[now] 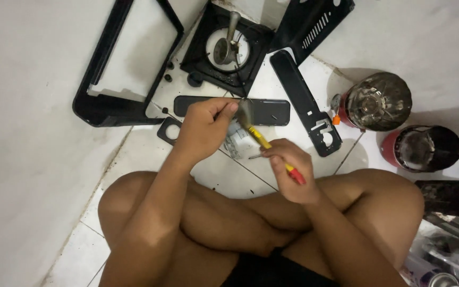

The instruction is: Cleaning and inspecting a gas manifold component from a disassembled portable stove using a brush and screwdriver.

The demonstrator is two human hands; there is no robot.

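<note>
Two hands at work above a white tiled floor (134,159), between crossed bare legs. Left hand (204,127) closed in a pinch around a small greyish metal part (236,139), lifted just off the tiles; right hand (289,169) curled shut round a brush (264,142) with a yellow handle and red end, bristles laid against the part. Part judged light, stiff and thin-edged, probably greasy and apt to slip; best gripped at its edges, as here. Brush light, rigid in the handle, soft at the tip; held well back, near the red end.

Floor hard, smooth, smudged along the grout lines. Scattered across it, toward the wall: a black frame (128,58) at the far left, a burner tray (227,48) at the middle, a long black bracket (304,101) slanting toward the right, a flat black panel (272,111) just beyond the hands, small screws and knobs near the frame. Two red cylinders (378,101) with dark tops by the right wall, close together. Clutter at the near right corner too dim to tell apart. White walls close on the left and right; tight space, little elbow room.
</note>
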